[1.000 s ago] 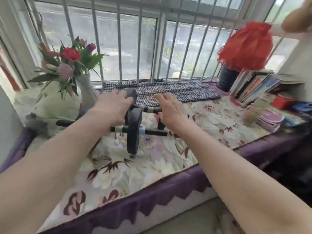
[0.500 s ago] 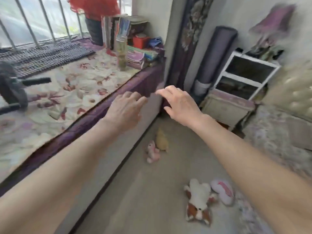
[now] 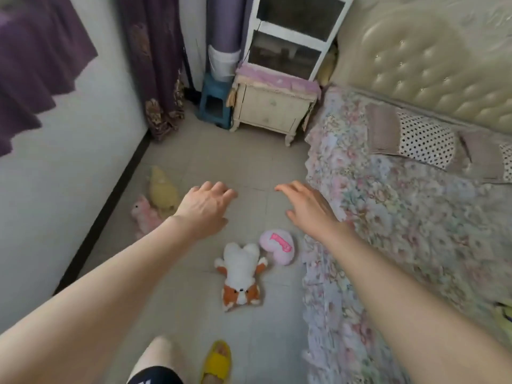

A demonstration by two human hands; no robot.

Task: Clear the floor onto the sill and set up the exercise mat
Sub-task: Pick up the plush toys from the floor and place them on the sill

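Note:
Several soft toys lie on the tiled floor. A white and orange plush dog is at the centre, with a pink heart cushion touching its right side. Near the left wall are a yellow plush and a pink plush. A rolled purple exercise mat stands upright in the far corner. My left hand and my right hand hover above the floor, both empty with fingers spread. The sill's purple valance hangs at the upper left.
A bed with a floral cover fills the right side. A cream nightstand with a white shelf unit behind it and a blue stool stand at the far wall. Purple curtain hangs left. My yellow slipper is below.
I let go of the ab roller on the sill and my view swung right and down to the floor. Both empty hands now reach over the plush toys.

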